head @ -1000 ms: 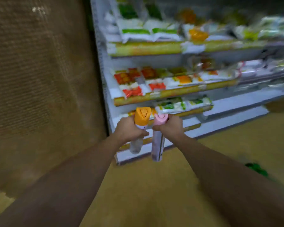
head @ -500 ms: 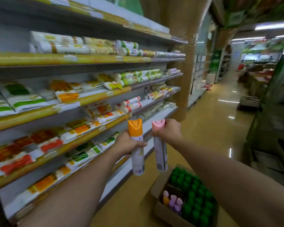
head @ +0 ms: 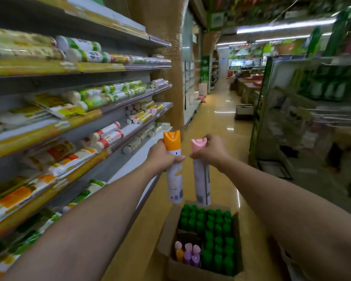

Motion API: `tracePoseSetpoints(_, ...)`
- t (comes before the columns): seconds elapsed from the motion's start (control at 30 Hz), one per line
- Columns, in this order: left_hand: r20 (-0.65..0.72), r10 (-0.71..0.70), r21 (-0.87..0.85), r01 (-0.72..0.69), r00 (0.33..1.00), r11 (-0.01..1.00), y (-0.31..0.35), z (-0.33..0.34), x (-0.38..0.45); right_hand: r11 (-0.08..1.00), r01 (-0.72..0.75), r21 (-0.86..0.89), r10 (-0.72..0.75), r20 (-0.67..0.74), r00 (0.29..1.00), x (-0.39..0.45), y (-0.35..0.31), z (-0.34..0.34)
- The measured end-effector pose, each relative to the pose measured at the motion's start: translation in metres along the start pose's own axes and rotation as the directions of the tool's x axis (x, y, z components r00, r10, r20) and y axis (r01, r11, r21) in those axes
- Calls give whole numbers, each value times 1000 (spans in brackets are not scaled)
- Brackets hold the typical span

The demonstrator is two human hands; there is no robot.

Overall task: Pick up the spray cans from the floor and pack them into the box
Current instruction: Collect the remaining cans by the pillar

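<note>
My left hand grips an orange-capped spray can upright by its upper body. Beside it, my right hand holds a pink-capped spray can just under its cap. Both cans hang side by side above the far edge of an open cardboard box on the floor. The box holds several green-capped cans on its right side and a few pink, purple and orange-capped cans at its near left. A dark gap in the box's left part lies behind those.
Store shelves stocked with rolls and packets run along the left of the aisle. A shelf rack stands on the right. The shiny yellow floor stretches ahead, with another box farther down the aisle.
My view has swung from the shelf end and wall to down the aisle. The box has come fully into view below the cans, which I still hold side by side.
</note>
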State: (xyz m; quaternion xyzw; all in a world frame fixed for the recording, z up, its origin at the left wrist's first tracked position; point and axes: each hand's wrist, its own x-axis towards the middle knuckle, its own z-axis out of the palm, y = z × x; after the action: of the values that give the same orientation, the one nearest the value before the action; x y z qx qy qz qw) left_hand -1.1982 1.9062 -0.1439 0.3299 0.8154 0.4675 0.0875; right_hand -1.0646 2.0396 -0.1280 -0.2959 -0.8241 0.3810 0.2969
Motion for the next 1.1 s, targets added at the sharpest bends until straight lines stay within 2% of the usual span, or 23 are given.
tracePoseSetpoints(0.13, 71, 93, 99, -99, 993, 990, -25, 9, 49, 995, -91, -35, 91, -12, 996, 28, 25, 35)
tracePoseSetpoints(0.33, 200, 128, 161, -161, 971, 974, -66, 29, 110, 971, -237, -39, 234, -84, 969, 65, 63, 81)
tracePoseSetpoints(0.43, 230, 74, 228, -127, 970, 965, -92, 51, 140, 952, -292, -88, 287, -69, 956, 85, 88, 99)
tracePoseSetpoints(0.53, 287, 5, 214, -69, 958, 974, -124, 79, 166, 923, -338, -184, 337, -39, 941, 107, 120, 120)
tracePoseSetpoints(0.7, 333, -120, 246, 36, 935, 969, -187, 140, 207, 876, -379, -297, 438, 162, 884, 154, 203, 170)
tracePoseSetpoints(0.9, 416, -231, 322, 95, 880, 942, -268, 221, 256, 830, -328, -450, 499, 337, 799, 198, 321, 230)
tracePoseSetpoints(1.1, 471, -301, 393, 108, 829, 913, -358, 301, 286, 781, -428, -455, 599, 351, 720, 212, 427, 290)
